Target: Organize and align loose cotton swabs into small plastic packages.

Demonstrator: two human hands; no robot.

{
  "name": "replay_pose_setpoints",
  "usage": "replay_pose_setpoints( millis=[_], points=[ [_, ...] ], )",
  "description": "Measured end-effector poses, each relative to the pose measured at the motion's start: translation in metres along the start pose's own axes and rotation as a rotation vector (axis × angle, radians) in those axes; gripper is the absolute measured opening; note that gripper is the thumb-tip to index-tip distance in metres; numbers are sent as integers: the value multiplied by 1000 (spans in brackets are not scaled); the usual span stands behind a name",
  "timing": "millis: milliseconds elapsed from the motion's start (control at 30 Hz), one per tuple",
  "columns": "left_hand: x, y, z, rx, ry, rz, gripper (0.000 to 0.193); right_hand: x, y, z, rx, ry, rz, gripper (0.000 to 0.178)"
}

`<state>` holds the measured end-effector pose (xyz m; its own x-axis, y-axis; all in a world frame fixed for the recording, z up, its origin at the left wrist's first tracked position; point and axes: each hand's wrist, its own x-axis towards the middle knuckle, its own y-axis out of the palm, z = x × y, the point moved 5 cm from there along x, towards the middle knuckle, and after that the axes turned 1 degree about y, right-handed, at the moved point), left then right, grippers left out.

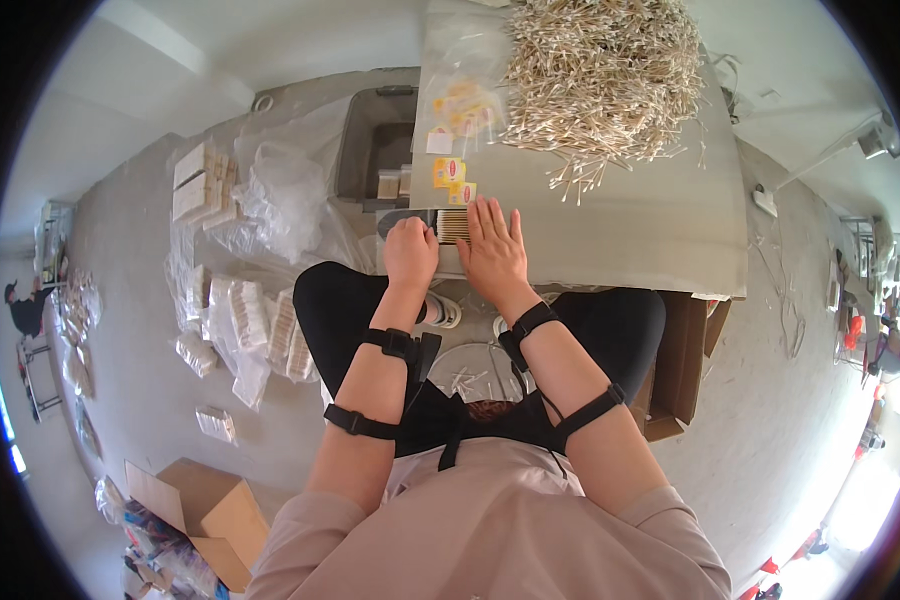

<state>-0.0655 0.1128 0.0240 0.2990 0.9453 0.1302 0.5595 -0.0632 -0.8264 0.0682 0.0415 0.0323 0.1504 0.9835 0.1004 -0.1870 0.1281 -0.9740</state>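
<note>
A neat row of cotton swabs (452, 226) lies at the near left corner of the table, between my two hands. My left hand (410, 255) is closed beside the row's left end, over a dark grey flat piece with a rounded end (394, 218). What its fingers grip is hidden. My right hand (495, 248) lies flat at the row's right end, fingers stretched out and touching the swabs. Just beyond are yellow-and-white printed cards (450, 172) and a white card (439, 142). More yellow cards sit in clear plastic (460, 104). A large heap of loose cotton swabs (610, 80) covers the far table.
Left of the table (630, 245) stands a grey bin (355, 150) with small packs inside. Clear bags (280, 190) and bundled packs (260, 315) lie on the floor at left. Cardboard boxes stand at lower left (220, 510) and under the table (678, 365). Another person (28, 308) is far left.
</note>
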Motion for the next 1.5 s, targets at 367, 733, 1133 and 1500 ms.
replay_pose_setpoints(
  millis=[367,733,1133,1500],
  points=[
    [3,0,5,-105,101,-16,13,5,6,10,21,-14,7,63],
    [6,-1,0,6,143,29,8,6,7,14,21,-6,5,63],
    [6,-3,3,-60,193,10,9,10,13,35,15,-76,-20,58],
    [2,-11,44,-654,42,-166,34,3,8,24,14,-11,80,72]
  ],
)
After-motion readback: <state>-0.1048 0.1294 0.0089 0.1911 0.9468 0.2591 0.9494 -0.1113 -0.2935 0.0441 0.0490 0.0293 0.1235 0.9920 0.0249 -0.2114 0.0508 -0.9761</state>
